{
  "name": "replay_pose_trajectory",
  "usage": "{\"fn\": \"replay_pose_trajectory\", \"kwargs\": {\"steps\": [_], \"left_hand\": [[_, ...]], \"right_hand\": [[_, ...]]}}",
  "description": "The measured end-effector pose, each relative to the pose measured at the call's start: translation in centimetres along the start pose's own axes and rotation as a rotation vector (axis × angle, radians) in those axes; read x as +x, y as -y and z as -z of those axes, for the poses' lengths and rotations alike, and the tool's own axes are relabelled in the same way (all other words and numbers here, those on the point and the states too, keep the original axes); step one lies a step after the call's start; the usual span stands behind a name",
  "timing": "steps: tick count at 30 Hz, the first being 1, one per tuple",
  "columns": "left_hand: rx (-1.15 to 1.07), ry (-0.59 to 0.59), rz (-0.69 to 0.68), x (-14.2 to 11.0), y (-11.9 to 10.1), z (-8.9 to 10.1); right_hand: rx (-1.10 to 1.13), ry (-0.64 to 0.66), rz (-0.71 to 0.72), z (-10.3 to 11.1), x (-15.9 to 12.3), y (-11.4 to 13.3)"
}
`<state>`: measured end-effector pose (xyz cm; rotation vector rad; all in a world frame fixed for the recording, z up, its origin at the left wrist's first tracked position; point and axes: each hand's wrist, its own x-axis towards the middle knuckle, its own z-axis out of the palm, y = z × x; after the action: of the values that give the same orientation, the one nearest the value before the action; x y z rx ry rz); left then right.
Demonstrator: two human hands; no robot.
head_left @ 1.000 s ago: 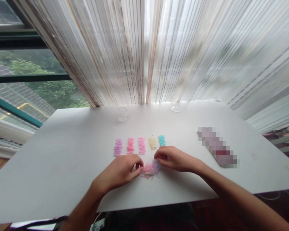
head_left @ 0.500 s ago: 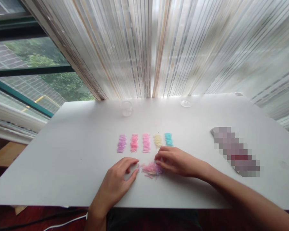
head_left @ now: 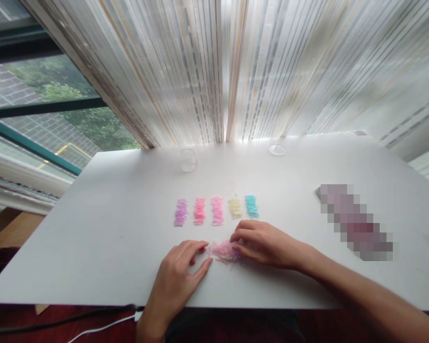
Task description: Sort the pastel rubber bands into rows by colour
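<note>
A: Where is the mixed pile of small strips (head_left: 222, 249) found?
B: It is spread on the white tabletop (head_left: 93, 238), on the near side of 5 groups: purple strips (head_left: 180, 213), coral strips (head_left: 199, 211), pink strips (head_left: 218, 211), yellow strips (head_left: 235, 208) and turquoise strips (head_left: 251, 206).
A: How are the 2 hands held?
B: The left hand (head_left: 177, 271) is opened, thumb and fingers parted beside the pile's left edge. The right hand (head_left: 264, 243) is curled at the right edge; whether any strip is gripped there cannot be told.
</note>
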<state>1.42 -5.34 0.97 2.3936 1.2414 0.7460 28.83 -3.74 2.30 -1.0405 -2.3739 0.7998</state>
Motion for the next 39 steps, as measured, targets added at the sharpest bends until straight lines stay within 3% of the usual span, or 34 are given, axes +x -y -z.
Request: {"fn": "replay_pose_trajectory", "kwargs": {"steps": [9,23,39], "left_hand": [[0.096,-0.052,-0.070,0.1,-0.5,-0.2],[-0.146,-0.026,-0.117,0.7,-1.5,0.1],[-0.240,-0.015,-0.117,2.0,-2.3,-0.6]], "right_hand": [[-0.043,-0.063,0.031,-0.2,0.0,-0.5],[-0.011,-0.178,0.177,-0.7,0.3,0.1],[0.023,-0.250,0.207,-1.5,0.3,-0.2]]}}
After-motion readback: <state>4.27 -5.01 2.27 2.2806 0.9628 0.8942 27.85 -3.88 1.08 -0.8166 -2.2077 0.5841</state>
